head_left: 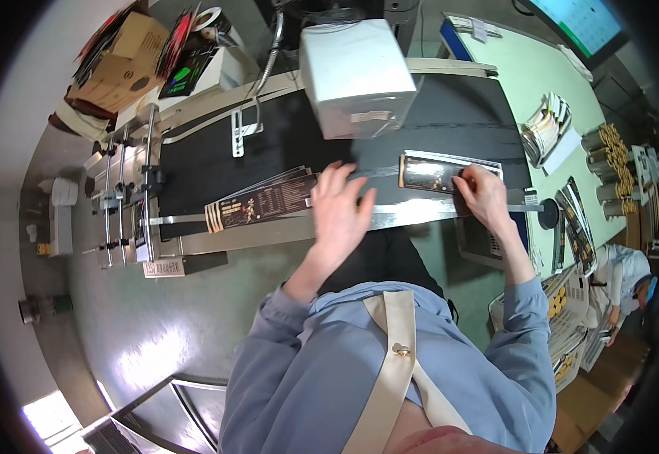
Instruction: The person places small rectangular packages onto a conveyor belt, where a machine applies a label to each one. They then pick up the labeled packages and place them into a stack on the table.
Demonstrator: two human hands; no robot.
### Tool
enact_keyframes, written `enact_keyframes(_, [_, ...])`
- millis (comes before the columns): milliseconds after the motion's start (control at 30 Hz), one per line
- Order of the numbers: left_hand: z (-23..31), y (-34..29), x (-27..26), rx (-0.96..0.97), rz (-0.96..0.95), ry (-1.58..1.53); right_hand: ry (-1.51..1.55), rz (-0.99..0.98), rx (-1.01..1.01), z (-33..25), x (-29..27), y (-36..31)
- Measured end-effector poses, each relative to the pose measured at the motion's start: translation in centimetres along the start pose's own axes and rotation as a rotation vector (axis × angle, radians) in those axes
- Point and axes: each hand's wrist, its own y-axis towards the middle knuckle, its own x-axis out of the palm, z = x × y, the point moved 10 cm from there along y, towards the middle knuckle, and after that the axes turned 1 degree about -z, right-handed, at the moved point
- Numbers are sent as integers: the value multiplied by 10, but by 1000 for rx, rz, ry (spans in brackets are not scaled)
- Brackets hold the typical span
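On the matte black belt point(200, 174), our left hand point(342, 206) is spread at the fanned dark-brown printed strips point(261, 202), perhaps steadying them, while our right hand point(482, 193) pinches a glossy dark rectangular stack point(425, 172), seemingly keeping it square.

You wore the camera on your head, the left one of a side-by-side fisheye pair, so its view looked steeply down over the front of your blue shirt point(473, 321) toward your left hand point(340, 203) and right hand point(484, 195), both near the lens. It faced the black belt point(458, 110) across the upper middle of the frame, and its wide field also reached the pale green counter point(515, 72) on the right and the floor point(200, 303) lower left. The view stood upright, straight edges bending toward its dark rim.
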Motion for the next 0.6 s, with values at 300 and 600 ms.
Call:
enact_keyframes(300, [37,12,89,-42,-188,99,-6,-59,5,5,12,-1])
enact_keyframes(600, [58,16,62,69,14,122,17,-27,-48,2,11,-4])
